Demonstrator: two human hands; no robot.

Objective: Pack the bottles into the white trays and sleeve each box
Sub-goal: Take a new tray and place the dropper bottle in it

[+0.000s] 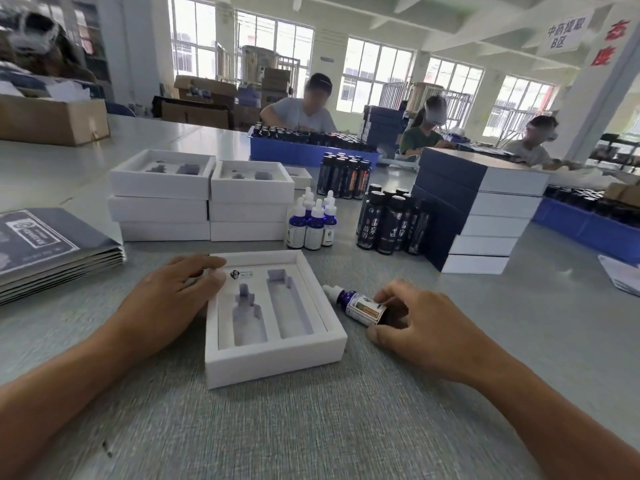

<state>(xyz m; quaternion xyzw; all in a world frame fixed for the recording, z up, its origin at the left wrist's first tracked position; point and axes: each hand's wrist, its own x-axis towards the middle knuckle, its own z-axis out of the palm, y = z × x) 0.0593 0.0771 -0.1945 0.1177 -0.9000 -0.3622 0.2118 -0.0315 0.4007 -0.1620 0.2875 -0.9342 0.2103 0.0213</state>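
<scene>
Grey table top (311, 427) carrying the packing station, read from left to right. Far left: a stack of flat dark printed sleeves (52, 251). Next, two stacks of white trays (201, 199), three high, the uppermost of each open and showing two vacant cut-outs in its insert. Left hand (173, 299), fingers spread and loosely extended, rests on the left wall and far-left corner of the nearest white tray (273, 358); it grips nothing. This tray lies open, with a bottle-shaped recess on the left and a straight slot on the right, both unfilled. Behind it stands a cluster of blue dropper bottles (313, 223) with white caps, then a group of tall dark bottles (388, 220), upright. Right hand (426, 327) clasps a single dropper bottle (360, 304), lying on its side on the table just right of the tray, cap pointing toward the tray. Far right: a stack of sleeved boxes (485, 209), dark with white ends.
</scene>
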